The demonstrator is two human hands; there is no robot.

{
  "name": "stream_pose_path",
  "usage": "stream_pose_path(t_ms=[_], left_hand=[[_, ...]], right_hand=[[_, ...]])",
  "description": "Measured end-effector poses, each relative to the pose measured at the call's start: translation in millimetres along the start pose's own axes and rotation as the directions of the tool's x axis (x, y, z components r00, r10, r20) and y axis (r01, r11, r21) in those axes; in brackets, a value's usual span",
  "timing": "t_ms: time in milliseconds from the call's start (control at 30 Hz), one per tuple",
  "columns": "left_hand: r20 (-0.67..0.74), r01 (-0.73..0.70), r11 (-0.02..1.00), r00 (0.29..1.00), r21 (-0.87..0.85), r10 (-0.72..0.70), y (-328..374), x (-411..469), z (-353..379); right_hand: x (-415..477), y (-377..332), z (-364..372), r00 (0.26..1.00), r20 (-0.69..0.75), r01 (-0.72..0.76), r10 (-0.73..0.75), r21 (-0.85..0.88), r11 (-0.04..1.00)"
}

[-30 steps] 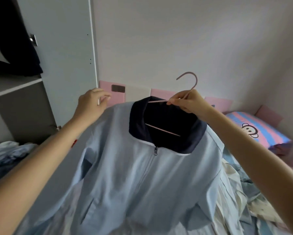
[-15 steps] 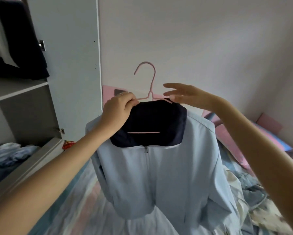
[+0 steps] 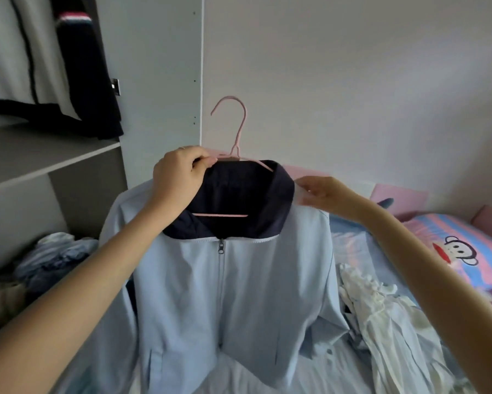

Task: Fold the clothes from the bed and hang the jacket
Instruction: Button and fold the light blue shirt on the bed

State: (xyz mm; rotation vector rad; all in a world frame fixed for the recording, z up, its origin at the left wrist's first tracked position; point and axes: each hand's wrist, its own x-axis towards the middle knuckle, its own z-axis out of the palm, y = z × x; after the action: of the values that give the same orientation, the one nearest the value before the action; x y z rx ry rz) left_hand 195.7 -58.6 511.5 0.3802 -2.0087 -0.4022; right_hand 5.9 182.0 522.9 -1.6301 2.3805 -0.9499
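One light blue jacket (image 3: 239, 294) hangs in front of the person, over the bed (image 3: 350, 245). Its long side goes up and down, with the collar on top and the zip facing the person. It sits on one pink hanger (image 3: 233, 155), hook pointing up. Two hands hold it. The left hand (image 3: 179, 177) pinches the hanger beside the dark collar. The right hand (image 3: 321, 194) pinches the jacket's shoulder cloth. One white cloth (image 3: 381, 317) lies crumpled on the bed. Farther back is one striped pillow (image 3: 452, 245).

Matt light-blue cloth jacket (image 3: 239, 294) on a smooth pink hanger (image 3: 237, 129).
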Motion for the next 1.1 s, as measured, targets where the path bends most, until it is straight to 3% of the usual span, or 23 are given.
stream_pose_path(t_ms=[167,300,400,467,533,600,667,767,867,967,1034,1100], left_hand=[[0.003,0.079,0.996,0.997,0.036,-0.079,-47.4,28.5,-19.3],[0.018,0.087,0.996,0.996,0.007,-0.087,-68.0,41.5,-19.8],[0.027,0.060,0.998,0.998,0.024,-0.061,-76.2,49.2,-26.5],[0.027,0.040,0.999,0.999,0.019,-0.041,-79.4,55.4,-26.4],[0.026,0.021,1.000,0.999,0.006,-0.022,-82.2,64.9,-24.4],[0.020,0.019,0.999,1.000,-0.027,-0.019,-91.6,74.6,-23.4],[0.000,0.010,0.999,1.000,-0.050,-0.010,-108.1,83.1,-22.7],[-0.023,0.011,0.997,1.000,-0.072,-0.013,-136.3,89.4,-17.4],[-0.031,0.020,0.986,0.999,-0.163,-0.026,-160.6,94.1,-21.9],[-0.088,0.110,0.994,0.990,-0.019,-0.111,-221.2,114.2,-28.4],[-0.069,0.297,0.951,0.954,0.091,-0.291,-266.8,127.7,-23.4],[0.035,0.481,0.870,0.873,0.108,-0.487,-296.1,134.9,-8.9]], right_hand=[[33.2,17.9,27.2,0.986,-0.130,-0.125,0.109,-0.125,0.984],[62.6,-2.3,45.4,0.981,-0.105,-0.188,0.164,-0.284,0.940],[93.6,-46.4,60.8,0.990,-0.129,0.051,-0.062,-0.090,0.995],[116.9,-77.2,74.2,0.970,-0.104,0.205,-0.220,-0.141,0.969],[145.4,-98.2,86.0,0.932,-0.190,0.274,-0.309,-0.188,0.943],[172.4,-111.8,92.5,0.903,-0.306,0.283,-0.301,-0.102,0.954],[199.4,-116.8,94.2,0.941,-0.248,0.245,-0.231,0.027,0.969],[236.8,-116.5,100.2,0.953,-0.100,0.290,-0.287,0.016,0.957],[272.1,-102.2,116.6,0.927,-0.211,0.330,-0.309,0.073,0.941],[339.8,-77.4,132.1,0.922,-0.288,0.306,-0.260,0.127,0.944],[387.9,-58.3,131.8,0.925,-0.306,0.291,-0.226,0.186,0.939],[426.3,-44.4,130.2,0.924,-0.315,0.288,-0.218,0.196,0.937]])
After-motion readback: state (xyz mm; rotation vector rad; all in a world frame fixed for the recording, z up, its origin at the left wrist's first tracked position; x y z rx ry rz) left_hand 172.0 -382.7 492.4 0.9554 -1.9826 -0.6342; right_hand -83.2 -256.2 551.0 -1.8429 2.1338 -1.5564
